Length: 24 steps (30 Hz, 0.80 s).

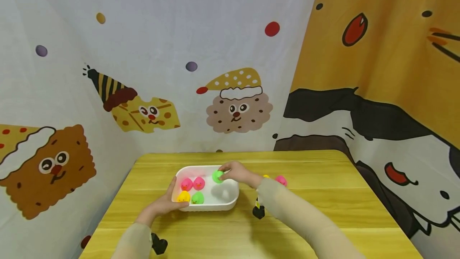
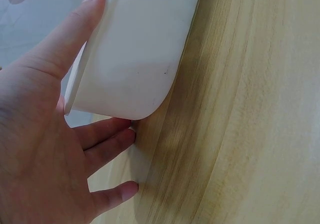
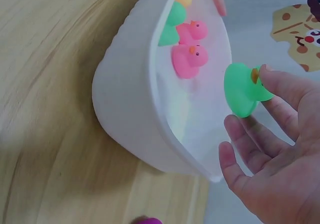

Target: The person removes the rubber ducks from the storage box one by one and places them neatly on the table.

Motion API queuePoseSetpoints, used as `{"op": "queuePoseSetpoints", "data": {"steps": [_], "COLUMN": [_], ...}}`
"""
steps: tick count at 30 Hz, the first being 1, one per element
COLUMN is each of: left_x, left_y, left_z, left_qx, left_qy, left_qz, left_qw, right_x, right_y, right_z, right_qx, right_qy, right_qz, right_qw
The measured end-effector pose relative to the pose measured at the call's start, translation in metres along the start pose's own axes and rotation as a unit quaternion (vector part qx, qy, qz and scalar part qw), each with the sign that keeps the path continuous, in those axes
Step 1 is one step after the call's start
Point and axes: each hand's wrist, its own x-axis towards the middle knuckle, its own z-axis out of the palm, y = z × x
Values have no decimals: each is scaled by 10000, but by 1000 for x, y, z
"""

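A white plastic box (image 1: 227, 202) sits on the table, with two pink rubber ducks (image 1: 199, 183), a yellow duck (image 1: 183, 196) and a green duck (image 1: 197, 198) toward its left end. My left hand (image 1: 166, 203) rests against that end, thumb along the near rim and straight fingers spread along the outer wall. Over the right part of the box, my right hand (image 1: 235, 172) pinches another green rubber duck (image 3: 241, 92) between thumb and fingers. The right wrist view shows this duck beside the rim, its orange beak close to the thumb tip.
Right of the box, a pink duck (image 1: 281, 180) and a yellow duck (image 1: 266, 176) show partly behind the right forearm. The wooden table (image 1: 215, 235) ends at the back against a cartoon-printed cloth (image 1: 143, 31). A black wrist-worn piece (image 1: 258, 212) hangs below the right sleeve.
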Motion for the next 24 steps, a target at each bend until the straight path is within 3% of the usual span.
{"op": "queuePoseSetpoints", "data": {"steps": [6,13,24], "left_x": [-1,0,1], "left_y": [1,2,0], "left_z": [-1,1,1], "left_qx": [71,78,-57], "left_qy": [-10,-30,-47], "left_qz": [18,51,47], "left_qw": [10000,10000,10000], "right_x": [-13,-28,-54], "right_y": [-1,5,32], "right_z": [-17,-44,-84], "right_qx": [-116,-150,239], "right_qy": [52,195,198], "right_qz": [-144,41,247], "right_qw": [9998,9997,9992]}}
